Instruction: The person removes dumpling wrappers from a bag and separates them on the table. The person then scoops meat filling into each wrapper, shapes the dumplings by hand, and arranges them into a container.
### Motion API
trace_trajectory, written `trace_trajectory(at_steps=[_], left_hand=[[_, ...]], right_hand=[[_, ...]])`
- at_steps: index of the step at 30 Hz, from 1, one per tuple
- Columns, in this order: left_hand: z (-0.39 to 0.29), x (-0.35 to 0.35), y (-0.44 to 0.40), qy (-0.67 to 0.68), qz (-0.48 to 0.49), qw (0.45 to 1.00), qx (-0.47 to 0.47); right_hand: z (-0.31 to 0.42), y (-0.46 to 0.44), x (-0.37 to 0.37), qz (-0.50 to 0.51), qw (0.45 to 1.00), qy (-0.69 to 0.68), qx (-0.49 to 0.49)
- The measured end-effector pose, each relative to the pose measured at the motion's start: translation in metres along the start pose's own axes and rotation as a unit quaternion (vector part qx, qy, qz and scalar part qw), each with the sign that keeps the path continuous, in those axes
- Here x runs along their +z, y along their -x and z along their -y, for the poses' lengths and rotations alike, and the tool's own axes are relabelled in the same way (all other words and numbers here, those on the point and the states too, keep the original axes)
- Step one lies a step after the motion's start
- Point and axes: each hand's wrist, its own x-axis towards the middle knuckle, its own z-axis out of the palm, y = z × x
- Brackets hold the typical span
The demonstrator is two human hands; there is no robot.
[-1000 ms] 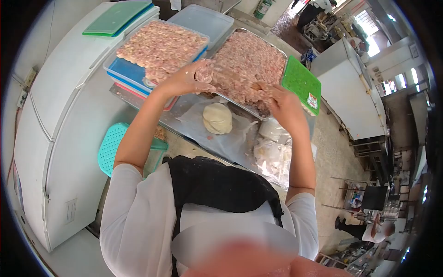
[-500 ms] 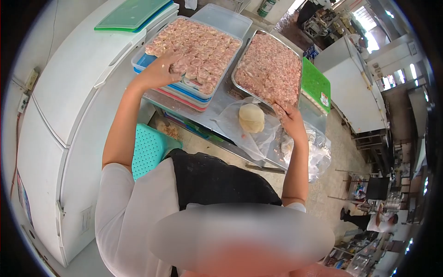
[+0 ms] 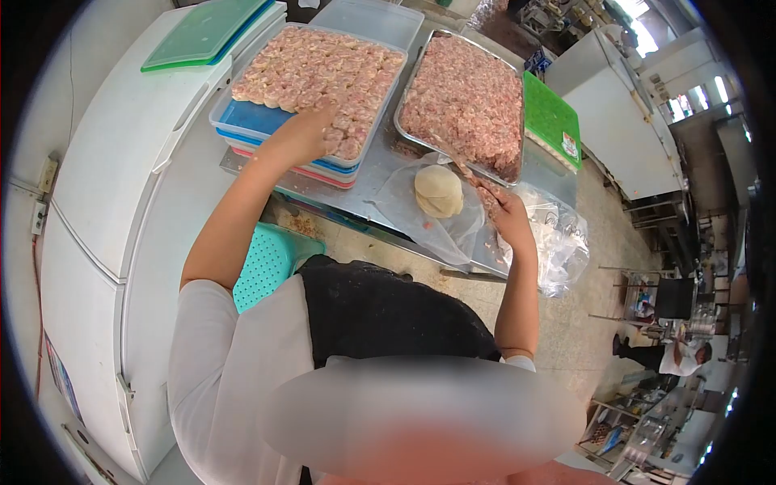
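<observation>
My left hand (image 3: 307,136) reaches over the plastic tray of open-topped meat dumplings (image 3: 323,69), at the near edge of the rows. Its fingertips blend into the dumplings, so its grip cannot be made out. My right hand (image 3: 508,214) is closed around a thin, stick-like spreader (image 3: 466,171) smeared with meat, its tip at the near edge of the ground meat filling (image 3: 465,97). That filling is heaped in a metal tray (image 3: 398,121). Between my hands, a stack of round dough wrappers (image 3: 438,192) rests on a clear plastic sheet (image 3: 396,194).
Several stacked trays with a blue lid (image 3: 255,117) lie under the dumplings. A green lid (image 3: 554,117) is right of the filling; a plastic bag (image 3: 558,250) sits at the table's near right. A white freezer (image 3: 105,162) stands left, a turquoise stool (image 3: 263,263) below. Another person (image 3: 683,356) is far right.
My left hand has moved slightly right and down over the dumplings; the dumpling in it before can no longer be told apart. The spreader shows more clearly at the filling's edge. The view has shifted.
</observation>
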Motion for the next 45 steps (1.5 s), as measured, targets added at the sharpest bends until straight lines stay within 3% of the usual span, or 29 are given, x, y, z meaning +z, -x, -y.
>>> trace_trajectory(at_steps=[5, 7, 8, 10, 14, 16, 21, 23, 25, 26, 28, 32, 34, 35, 38, 40, 45], left_hand=[[0.0, 0.001, 0.01, 0.037, 0.007, 0.999, -0.006], [-0.009, 0.005, 0.013, 0.073, -0.045, 0.995, -0.046], [-0.012, 0.009, 0.014, 0.072, -0.042, 0.996, -0.044], [-0.016, 0.019, 0.014, 0.074, -0.108, 0.99, -0.042], [-0.018, 0.024, 0.01, 0.093, -0.125, 0.987, -0.031], [-0.026, 0.02, 0.004, 0.031, -0.108, 0.982, -0.155], [-0.025, 0.026, -0.007, 0.024, -0.189, 0.97, -0.151], [-0.026, 0.03, -0.005, 0.008, -0.204, 0.968, -0.145], [-0.076, 0.027, -0.002, -0.211, -0.22, 0.924, -0.233], [-0.1, 0.035, -0.003, -0.21, -0.221, 0.922, -0.237], [-0.148, 0.053, -0.008, -0.175, -0.37, 0.906, -0.107], [-0.171, 0.137, -0.037, 0.116, -0.206, 0.972, -0.009], [-0.165, 0.172, -0.049, 0.131, -0.132, 0.982, 0.01], [-0.161, 0.181, -0.053, 0.132, -0.13, 0.983, 0.009], [-0.152, 0.186, -0.063, 0.049, -0.15, 0.987, 0.039], [-0.143, 0.176, -0.065, 0.164, -0.047, 0.985, -0.036], [-0.13, 0.169, -0.068, 0.3, -0.095, 0.949, -0.019]], right_hand=[[-0.021, -0.028, -0.035, -0.001, 0.995, 0.093, -0.047], [-0.017, -0.044, -0.068, 0.021, 0.941, 0.334, -0.045], [-0.019, -0.054, -0.084, 0.019, 0.942, 0.332, -0.042], [-0.026, -0.077, -0.112, 0.044, 0.871, 0.484, -0.069], [-0.057, -0.122, -0.111, 0.055, 0.842, 0.516, -0.148], [-0.084, -0.123, -0.079, 0.08, 0.832, 0.505, -0.214], [-0.085, -0.088, -0.076, 0.113, 0.83, 0.483, -0.256], [-0.094, -0.089, -0.101, 0.128, 0.806, 0.457, -0.352], [-0.074, -0.103, -0.127, 0.138, 0.794, 0.507, -0.306], [-0.069, -0.112, -0.135, 0.146, 0.777, 0.557, -0.254], [-0.074, -0.129, -0.132, 0.119, 0.786, 0.544, -0.267], [-0.116, -0.139, -0.076, 0.068, 0.821, 0.458, -0.334], [-0.116, -0.121, -0.069, 0.078, 0.846, 0.42, -0.319], [-0.118, -0.113, -0.067, 0.088, 0.87, 0.383, -0.297], [-0.114, -0.121, -0.097, 0.11, 0.865, 0.412, -0.266], [-0.108, -0.132, -0.104, 0.134, 0.853, 0.438, -0.249], [-0.099, -0.125, -0.06, 0.094, 0.856, 0.429, -0.273]])
